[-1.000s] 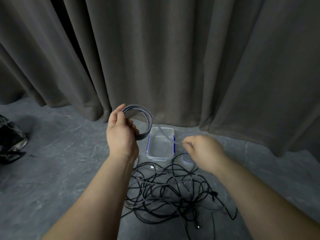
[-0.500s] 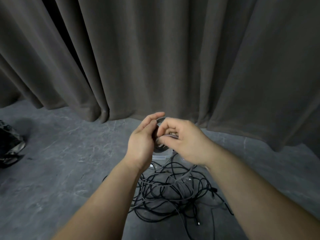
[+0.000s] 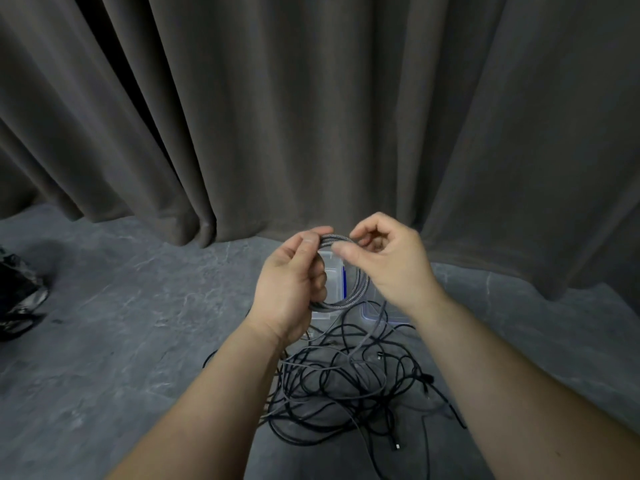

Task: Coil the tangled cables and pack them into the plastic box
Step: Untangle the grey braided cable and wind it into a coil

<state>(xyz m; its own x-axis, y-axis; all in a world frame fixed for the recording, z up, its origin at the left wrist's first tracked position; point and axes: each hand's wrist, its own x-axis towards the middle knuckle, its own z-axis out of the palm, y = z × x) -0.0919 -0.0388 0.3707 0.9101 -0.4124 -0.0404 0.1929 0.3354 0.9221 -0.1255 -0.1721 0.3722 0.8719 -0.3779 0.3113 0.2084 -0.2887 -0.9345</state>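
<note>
Left hand grip: curled round grey cable coil | Right hand grip: pinching coil at 12 o'clock | plastic box behind coil

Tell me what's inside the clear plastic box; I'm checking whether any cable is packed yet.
The visible part of the plastic box looks empty; the left hand and the grey coil cover the rest.

Dim, even light falls from above on a grey floor, leaving only soft shadows beneath the forearms. Wide-angle distortion bows the curtain folds toward the frame's edges. Deep folds at upper left go nearly black. Detail is soft throughout, with faint glare on a crumpled dark bag at left.
</note>
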